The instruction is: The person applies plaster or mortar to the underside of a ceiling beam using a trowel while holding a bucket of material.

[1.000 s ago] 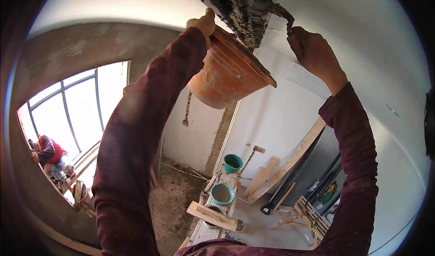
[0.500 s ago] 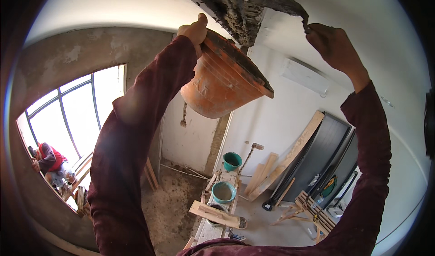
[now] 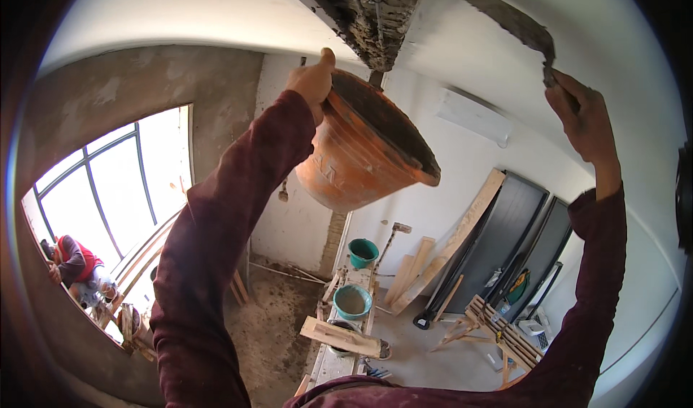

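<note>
My left hand point(image 3: 314, 83) is closed over the rim of an orange bucket point(image 3: 354, 159), holding it raised and tilted. Dark, wet-looking mortar coats the bucket's inside. At the upper right my right hand point(image 3: 581, 112) grips a trowel point(image 3: 505, 22) by its handle, which the fingers mostly hide. Its mortar-smeared blade points up and left, apart from the bucket. Overhead runs a rough, mortar-covered beam point(image 3: 379, 29) with thin pipes or conduits along it, just above the bucket.
Below stands a plank platform point(image 3: 328, 368) with two green buckets point(image 3: 353, 302) and a wooden board point(image 3: 343, 337) on it. Dark panels point(image 3: 498, 235) and timber lean against the right wall, near a slatted wooden stand point(image 3: 502, 332). Another person point(image 3: 79, 263) crouches by the window at left.
My right hand has drawn the trowel away from the beam, to the right and downward. The bucket in my left hand sits slightly lower, with its mouth more in view.
</note>
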The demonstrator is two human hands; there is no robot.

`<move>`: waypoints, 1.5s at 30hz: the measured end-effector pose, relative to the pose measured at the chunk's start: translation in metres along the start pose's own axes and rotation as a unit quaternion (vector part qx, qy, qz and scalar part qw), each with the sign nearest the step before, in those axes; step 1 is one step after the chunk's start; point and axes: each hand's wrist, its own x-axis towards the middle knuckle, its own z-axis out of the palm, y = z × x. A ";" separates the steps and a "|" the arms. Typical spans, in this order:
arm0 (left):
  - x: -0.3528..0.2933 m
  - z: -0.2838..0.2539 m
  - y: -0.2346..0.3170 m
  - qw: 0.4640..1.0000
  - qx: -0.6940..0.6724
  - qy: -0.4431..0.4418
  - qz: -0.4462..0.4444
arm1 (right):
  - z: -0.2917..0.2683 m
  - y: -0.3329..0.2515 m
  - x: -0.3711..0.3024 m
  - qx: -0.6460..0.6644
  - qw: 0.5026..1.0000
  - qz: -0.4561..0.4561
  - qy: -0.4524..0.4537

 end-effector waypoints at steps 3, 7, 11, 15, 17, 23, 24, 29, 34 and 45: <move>-0.025 0.004 -0.010 0.998 -0.044 -0.052 -0.009 | -0.009 0.000 -0.006 0.002 0.999 -0.028 -0.020; -0.057 -0.003 -0.033 0.998 -0.028 -0.044 -0.044 | 0.003 -0.011 0.026 -0.026 0.989 -0.132 -0.063; -0.057 -0.026 -0.083 0.995 0.009 -0.049 -0.083 | -0.014 0.002 0.064 -0.050 0.983 -0.160 -0.075; -0.097 -0.071 -0.136 0.994 0.065 -0.016 -0.082 | -0.028 0.006 0.005 -0.028 0.995 -0.032 -0.089; -0.135 -0.094 -0.170 0.991 0.113 0.011 -0.074 | -0.003 0.017 -0.055 0.023 0.988 0.044 -0.145; -0.290 -0.129 -0.271 0.916 0.361 0.154 -0.081 | 0.191 -0.045 -0.330 0.366 0.850 -0.065 -0.373; -0.320 -0.140 -0.296 0.911 0.346 0.139 -0.176 | 0.230 -0.066 -0.420 0.435 0.792 0.139 -0.405; -0.461 -0.212 -0.363 0.904 0.190 0.313 -0.220 | 0.293 -0.180 -0.475 0.445 0.606 0.206 -0.626; -0.550 -0.256 -0.346 0.764 0.314 0.398 -0.399 | 0.320 -0.213 -0.453 0.448 0.557 0.118 -0.689; -0.501 -0.233 -0.250 0.751 0.327 0.455 -0.349 | 0.341 -0.268 -0.432 0.460 0.528 -0.087 -0.708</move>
